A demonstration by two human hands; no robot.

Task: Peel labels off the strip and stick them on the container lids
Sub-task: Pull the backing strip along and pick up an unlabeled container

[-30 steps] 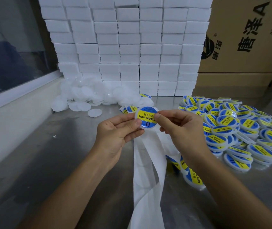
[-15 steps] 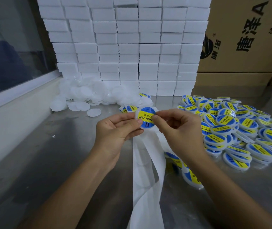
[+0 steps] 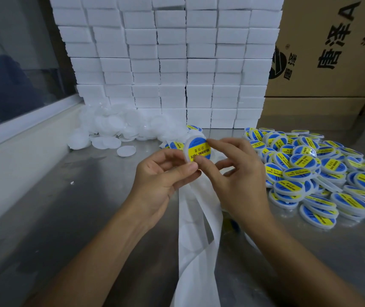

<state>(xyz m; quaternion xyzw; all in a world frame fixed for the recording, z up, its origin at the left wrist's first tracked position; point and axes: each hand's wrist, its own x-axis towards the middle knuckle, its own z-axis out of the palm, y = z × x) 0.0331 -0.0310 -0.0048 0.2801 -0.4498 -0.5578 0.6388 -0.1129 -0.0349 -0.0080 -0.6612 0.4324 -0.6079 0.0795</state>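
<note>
A round white lid (image 3: 197,149) with a blue and yellow label on it is held up between both hands over the metal table. My left hand (image 3: 161,176) pinches its lower left edge with thumb and fingers. My right hand (image 3: 232,171) holds the lid's right side, its thumb pressing on the lower part of the label. A white backing strip (image 3: 199,218) hangs down from under my hands toward the front edge. Plain white lids (image 3: 110,129) lie heaped at the back left. Labelled lids (image 3: 305,171) are piled on the right.
A wall of stacked white boxes (image 3: 177,63) stands at the back. Brown cardboard cartons (image 3: 332,52) stand at the back right. A window ledge (image 3: 22,134) runs along the left. The steel table (image 3: 66,218) stretches bare at the left.
The labelled lid has been turned and tilted between my hands, its yellow band now running diagonally. My right thumb has moved onto the label's lower part.
</note>
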